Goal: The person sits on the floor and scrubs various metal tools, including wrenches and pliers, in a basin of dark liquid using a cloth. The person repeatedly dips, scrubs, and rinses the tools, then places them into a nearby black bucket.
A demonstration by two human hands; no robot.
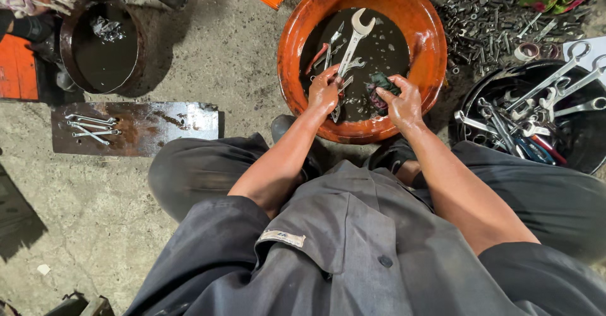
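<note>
Left hand gripping open-end spanner over orange basin of dark liquid; right hand clutching dark rag beside it; few cleaned spanners lying on metal plate; black tub of spanners waiting; judging early.

Seen from above, a person crouches with knees spread wide, in dark grey work clothes. Both bare forearms reach forward and downward between the knees, converging slightly. The skin on arms and hands looks wet and glossy. The left hand is curled into a closed grip, knuckles up, fingers wrapped around something slim. The right hand sits just beside it, apart from it, fingers bent and pinched closed around something soft and dark. Both wrists are bent a little downward. The elbows stay tucked near the thighs.
</note>
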